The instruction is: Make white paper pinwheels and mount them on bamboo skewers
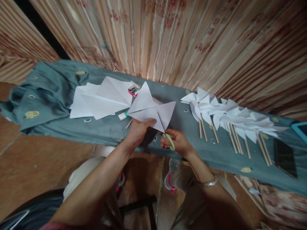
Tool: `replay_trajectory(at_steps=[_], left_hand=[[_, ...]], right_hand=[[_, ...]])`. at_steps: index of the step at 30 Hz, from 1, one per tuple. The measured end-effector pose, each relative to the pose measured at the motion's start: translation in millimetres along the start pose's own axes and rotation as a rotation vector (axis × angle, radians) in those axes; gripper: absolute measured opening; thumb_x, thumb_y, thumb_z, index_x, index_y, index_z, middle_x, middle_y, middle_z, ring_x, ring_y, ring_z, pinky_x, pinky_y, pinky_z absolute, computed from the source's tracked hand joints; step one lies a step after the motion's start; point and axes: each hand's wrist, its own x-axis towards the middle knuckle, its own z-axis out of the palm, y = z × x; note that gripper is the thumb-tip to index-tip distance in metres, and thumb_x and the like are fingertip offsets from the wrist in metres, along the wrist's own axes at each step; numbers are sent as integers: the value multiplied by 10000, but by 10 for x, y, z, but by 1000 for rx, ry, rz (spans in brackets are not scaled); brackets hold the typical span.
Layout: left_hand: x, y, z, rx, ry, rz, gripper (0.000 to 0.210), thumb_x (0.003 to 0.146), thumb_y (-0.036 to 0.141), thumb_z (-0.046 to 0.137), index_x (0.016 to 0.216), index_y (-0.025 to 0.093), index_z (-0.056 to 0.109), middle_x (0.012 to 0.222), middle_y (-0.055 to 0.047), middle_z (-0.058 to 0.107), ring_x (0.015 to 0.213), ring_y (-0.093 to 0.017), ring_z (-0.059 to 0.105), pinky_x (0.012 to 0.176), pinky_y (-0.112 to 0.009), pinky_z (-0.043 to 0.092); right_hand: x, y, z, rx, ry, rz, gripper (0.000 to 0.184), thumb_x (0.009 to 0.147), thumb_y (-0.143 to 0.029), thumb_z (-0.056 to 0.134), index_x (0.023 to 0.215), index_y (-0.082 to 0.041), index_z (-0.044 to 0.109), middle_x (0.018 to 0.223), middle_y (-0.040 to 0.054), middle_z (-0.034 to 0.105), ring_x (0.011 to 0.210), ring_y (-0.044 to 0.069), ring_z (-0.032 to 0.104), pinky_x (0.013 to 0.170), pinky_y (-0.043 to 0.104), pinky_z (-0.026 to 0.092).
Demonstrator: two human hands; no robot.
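My left hand (139,130) grips a white paper sheet (148,116) by its near edge, thumb on top. Cuts run inward from the sheet's corners, so it spreads into pointed flaps. In my right hand (178,142) is a pair of scissors (170,142) with pale green handles. One blade lies over the paper at its near right corner; the other is hidden beneath. Just behind the paper stands an open red-and-white box (133,90) of small metal pieces. A white tube with a green part (123,115) and a wooden stick (129,124) lie by my left hand.
Creased white paper sheets (100,99) overlap on the left of the cloth-covered table (55,102). Several paper pinwheels (225,111) on wooden sticks lie to the right. Beyond them are a black phone (285,156) and a blue-edged device (299,129). A curtain (163,41) hangs behind.
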Motion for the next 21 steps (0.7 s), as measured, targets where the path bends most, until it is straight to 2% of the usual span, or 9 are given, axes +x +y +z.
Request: replay_trajectory(at_steps=[8, 21], left_hand=[[9, -12, -14, -16, -18, 6, 322, 519, 164, 782, 802, 156, 630, 788, -13, 684, 691, -165, 614, 701, -319, 497], [-5, 1, -6, 13, -20, 11, 365, 523, 177, 775, 869, 147, 662, 778, -17, 683, 681, -164, 603, 713, -328, 499]], right_hand=[[11, -6, 10, 13, 9, 7, 437, 485, -474, 853, 672, -186, 582, 514, -46, 619, 450, 84, 523, 447, 204, 386], [20, 17, 5, 24, 3, 8, 440, 496, -467, 852, 719, -174, 611, 516, -46, 610, 459, 81, 517, 460, 206, 384]])
